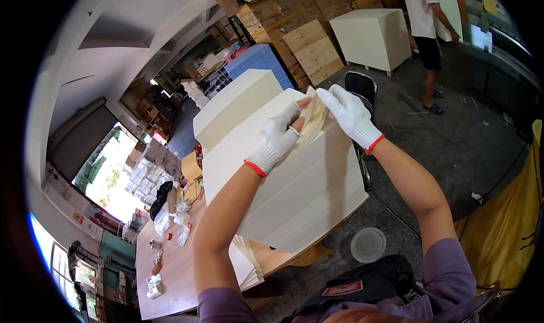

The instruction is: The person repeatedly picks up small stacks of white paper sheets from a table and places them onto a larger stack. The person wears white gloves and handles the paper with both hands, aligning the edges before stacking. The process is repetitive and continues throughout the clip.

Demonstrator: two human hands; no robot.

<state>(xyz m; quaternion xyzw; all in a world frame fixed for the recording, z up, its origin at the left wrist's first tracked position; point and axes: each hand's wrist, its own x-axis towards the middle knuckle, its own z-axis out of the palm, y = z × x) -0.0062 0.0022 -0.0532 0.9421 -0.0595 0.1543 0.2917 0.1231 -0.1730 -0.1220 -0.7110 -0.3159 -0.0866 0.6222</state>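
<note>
Cream-white, thin, flexible sheets (315, 123), edges curling up just above the centre of the frame, and I'm on them with both hands! They sit on top of the tall, pale, straight-sided stack (297, 207) that fills the middle of the frame. On one side, my left hand (276, 131), in a white knitted glove with a red cuff, lies against the raised layers, bare thumb and forefinger showing, a narrow gap between their tips. Across from it, my right hand (347, 112), in a matching glove, has its fingers close together at the lifted corner; whether either hand truly pinches the layers, I cannot tell. Looks to me like the separating step: edges up, layers fanned, not yet free of the stack. What does the next move call for? A sure hold on the layers at that corner, I'd say, and an even lift, lest they crease. Down at lower centre, loose pale sheets (243, 260) lie on the light-brown wooden table (178, 272), beside the stack's foot.
</note>
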